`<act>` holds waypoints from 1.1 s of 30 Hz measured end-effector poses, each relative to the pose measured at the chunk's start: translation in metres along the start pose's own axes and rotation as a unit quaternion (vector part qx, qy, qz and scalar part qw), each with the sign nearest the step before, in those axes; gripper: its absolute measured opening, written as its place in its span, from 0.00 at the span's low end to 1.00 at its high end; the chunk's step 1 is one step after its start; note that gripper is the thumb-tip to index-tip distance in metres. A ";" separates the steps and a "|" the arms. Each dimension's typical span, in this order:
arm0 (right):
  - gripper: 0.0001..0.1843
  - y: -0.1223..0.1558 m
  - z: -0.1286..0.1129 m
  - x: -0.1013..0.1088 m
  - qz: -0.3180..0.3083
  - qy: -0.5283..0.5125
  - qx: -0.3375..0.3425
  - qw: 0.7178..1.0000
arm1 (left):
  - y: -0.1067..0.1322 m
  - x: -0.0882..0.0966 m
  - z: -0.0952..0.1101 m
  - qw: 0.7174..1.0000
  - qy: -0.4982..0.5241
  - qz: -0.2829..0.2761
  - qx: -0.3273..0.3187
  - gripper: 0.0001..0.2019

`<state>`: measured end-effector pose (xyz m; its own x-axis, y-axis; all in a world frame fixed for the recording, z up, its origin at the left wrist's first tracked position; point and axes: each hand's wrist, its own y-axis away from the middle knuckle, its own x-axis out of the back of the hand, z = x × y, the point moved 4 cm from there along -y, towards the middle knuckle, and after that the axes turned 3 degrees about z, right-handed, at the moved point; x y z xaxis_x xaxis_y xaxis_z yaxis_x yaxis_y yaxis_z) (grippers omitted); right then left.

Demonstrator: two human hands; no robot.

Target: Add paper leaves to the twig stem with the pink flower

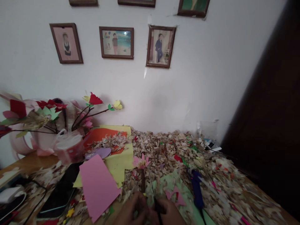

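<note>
My left hand (131, 210) is at the bottom of the view, closed around the lower end of a dark stem (142, 180) topped by a pink paper flower (141, 162). Right beside it, my right hand (167, 213) grips a pair of black-handled scissors (156, 203), their thin blades pointing up and away. The hands nearly touch, and their fingers partly hide what they hold. A cut pink paper shape (175, 197) lies on a green paper sheet (180, 187) just beyond my right hand.
Paper scraps heap across the wooden table (35, 162). A pink sheet (98, 187), yellow sheet (119, 162), dark blue tool (197, 189) and black phone (58, 193) lie near the hands. Paper flower branches (89, 107) and a tape roll (69, 149) stand back left, before a white wall.
</note>
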<state>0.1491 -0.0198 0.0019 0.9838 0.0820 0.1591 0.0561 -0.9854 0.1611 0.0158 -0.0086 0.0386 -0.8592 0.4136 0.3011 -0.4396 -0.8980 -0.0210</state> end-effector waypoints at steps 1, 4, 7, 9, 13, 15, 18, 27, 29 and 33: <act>0.04 0.000 0.000 -0.002 0.008 0.006 0.005 1.000 | -0.002 0.000 -0.002 1.000 0.027 0.003 -0.004 0.02; 0.06 0.000 0.002 -0.007 0.039 -0.014 0.021 0.999 | -0.006 0.000 -0.010 0.995 0.101 0.009 -0.013 0.05; 0.10 -0.001 0.005 -0.012 0.051 -0.063 0.029 0.996 | -0.009 -0.003 -0.018 0.982 0.189 0.004 0.004 0.11; 0.15 -0.001 0.006 -0.014 0.060 -0.093 0.037 0.993 | -0.010 -0.009 -0.021 0.963 0.266 -0.032 0.021 0.15; 0.23 -0.002 0.005 -0.015 0.077 -0.120 0.033 0.989 | -0.012 -0.014 -0.017 0.948 0.308 -0.069 0.025 0.18; 0.27 -0.002 0.004 -0.015 0.074 -0.113 0.009 0.991 | -0.011 -0.011 -0.012 0.958 0.279 -0.057 0.024 0.17; 0.29 -0.001 0.003 -0.014 0.065 -0.092 -0.022 0.993 | -0.009 -0.008 -0.006 0.956 0.286 -0.053 0.034 0.16; 0.30 -0.003 0.007 -0.015 0.068 -0.093 -0.039 0.993 | -0.018 -0.016 -0.039 0.951 0.296 -0.080 0.045 0.17; 0.30 -0.003 0.010 -0.015 0.072 -0.095 -0.052 0.992 | -0.019 -0.016 -0.041 0.949 0.304 -0.067 0.044 0.18; 0.28 -0.002 0.009 -0.015 0.059 -0.082 -0.055 0.993 | -0.020 -0.016 -0.039 0.944 0.320 -0.055 0.057 0.20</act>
<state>0.1361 -0.0202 -0.0095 0.9974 -0.0677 0.0230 -0.0713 -0.9635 0.2579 0.0278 0.0083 -0.0029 -0.8087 0.4787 -0.3420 -0.5352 -0.8399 0.0899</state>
